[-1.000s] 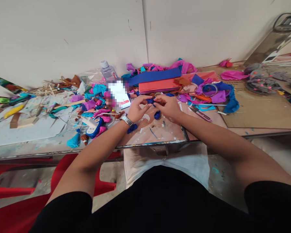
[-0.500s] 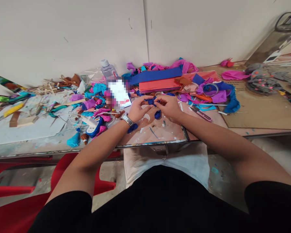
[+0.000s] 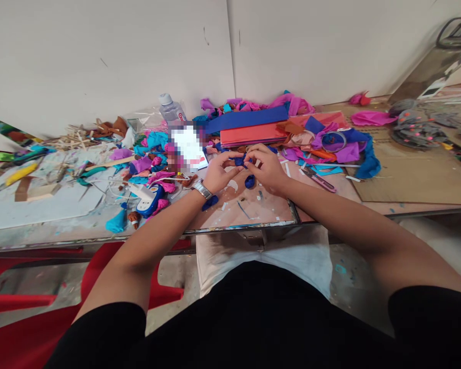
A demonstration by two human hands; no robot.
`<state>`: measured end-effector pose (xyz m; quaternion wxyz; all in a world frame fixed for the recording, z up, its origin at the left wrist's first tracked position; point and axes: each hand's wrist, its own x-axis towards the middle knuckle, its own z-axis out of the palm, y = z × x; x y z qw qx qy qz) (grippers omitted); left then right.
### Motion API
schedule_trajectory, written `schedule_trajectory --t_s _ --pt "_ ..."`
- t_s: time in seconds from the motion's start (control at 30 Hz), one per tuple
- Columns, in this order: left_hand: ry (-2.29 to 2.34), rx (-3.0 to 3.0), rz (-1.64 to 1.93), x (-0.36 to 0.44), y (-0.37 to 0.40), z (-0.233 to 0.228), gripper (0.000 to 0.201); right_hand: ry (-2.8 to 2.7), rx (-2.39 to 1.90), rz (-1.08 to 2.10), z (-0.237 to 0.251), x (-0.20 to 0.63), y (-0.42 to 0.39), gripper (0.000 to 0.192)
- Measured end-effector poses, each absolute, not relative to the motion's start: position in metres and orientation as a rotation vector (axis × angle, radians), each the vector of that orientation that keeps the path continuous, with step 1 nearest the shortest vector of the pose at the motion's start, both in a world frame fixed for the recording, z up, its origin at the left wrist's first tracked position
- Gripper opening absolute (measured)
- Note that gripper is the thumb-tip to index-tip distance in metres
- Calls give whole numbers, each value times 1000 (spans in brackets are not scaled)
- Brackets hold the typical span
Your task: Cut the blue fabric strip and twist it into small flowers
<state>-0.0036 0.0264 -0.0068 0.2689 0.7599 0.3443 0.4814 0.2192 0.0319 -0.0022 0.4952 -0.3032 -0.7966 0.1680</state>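
A small piece of dark blue crepe paper (image 3: 238,161) is pinched between my two hands just above the table. My left hand (image 3: 219,171), with a metal watch on its wrist, grips its left side between thumb and fingers. From the right, the fingertips of my right hand (image 3: 267,166) close on the same paper. On the tabletop below lies a crumpled dark blue paper piece (image 3: 249,181). Another blue piece (image 3: 210,203) rests beside my left wrist.
Folded blue paper (image 3: 249,119) and red paper (image 3: 253,134) lie behind my hands. A phone (image 3: 190,148) leans near a bottle (image 3: 171,108). Right of my hands are a pink cutter (image 3: 322,182), a tape roll (image 3: 333,141) and cardboard (image 3: 418,179). A blue power strip (image 3: 150,201) sits left.
The fingers of my right hand have shifted slightly on the blue paper. Nothing else has visibly moved.
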Motion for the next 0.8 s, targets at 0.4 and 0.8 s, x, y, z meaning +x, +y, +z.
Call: schedule_trajectory --t_s 0.4,0.8 --pt "993 1934 1381 -12 41 -14 64 -1784 -826 573 -6 222 44 22" --pt "891 1897 1237 -1 30 -13 52 -1816 -792 615 -7 218 40 16"
